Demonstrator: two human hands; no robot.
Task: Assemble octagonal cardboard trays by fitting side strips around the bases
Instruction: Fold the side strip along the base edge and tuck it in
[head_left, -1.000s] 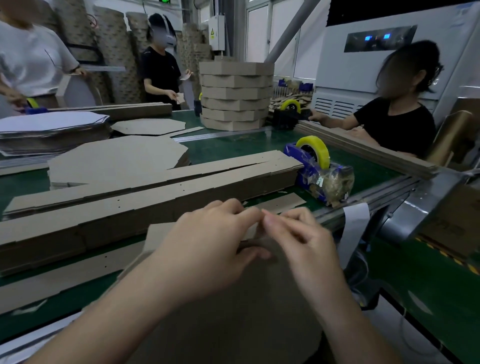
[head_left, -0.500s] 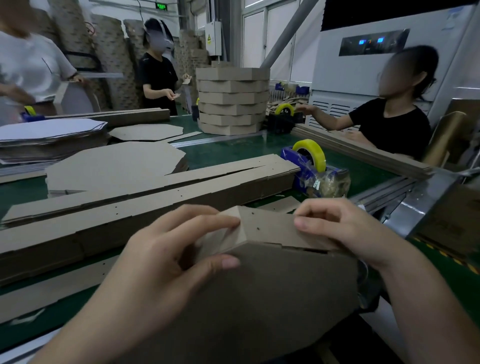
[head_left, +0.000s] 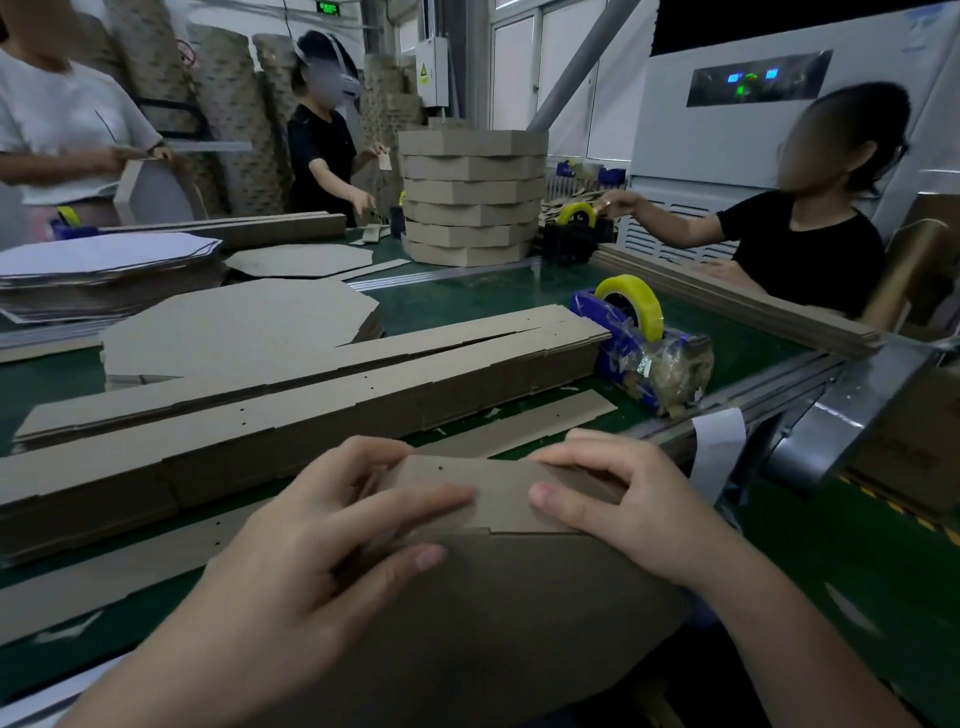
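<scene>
Strip and base are both held up off the near edge of the green worktop (head_left: 467, 306), between the two hands. Left grip (head_left: 322, 561): forefinger laid along the face of the brown folded cardboard side strip (head_left: 498, 493), thumb pressed on the flat brown cardboard base panel (head_left: 493, 623) just under the seam, other fingers curled round the strip's far side. Right grip (head_left: 628, 509): thumb flat on the strip's face, fingers hooked over its top edge, pinching it. The strip runs along the base's upper edge, touching it; a small notch shows at the seam. The base tilts toward the camera, and its lower part runs out of view.

Just beyond the hands a single loose brown strip (head_left: 545, 421) lies flat on the worktop. Behind it are two long stacks of brown side strips (head_left: 311, 400), side by side. Further left is a pile of flat brown octagonal bases (head_left: 239, 322); behind that, a pile of sheets with a white top sheet (head_left: 104, 252).

Blue tape dispenser (head_left: 615, 358) sits just beside the right end of the strip stacks and carries a yellow tape roll (head_left: 649, 306).

Far side: a column of finished brown octagonal trays (head_left: 470, 197), stacked one on another, insides hidden. Three other people stand or sit at the worktop. A person in a black top (head_left: 800, 249) reaches to a second dispenser (head_left: 571, 239), which also holds a yellow roll.
</scene>
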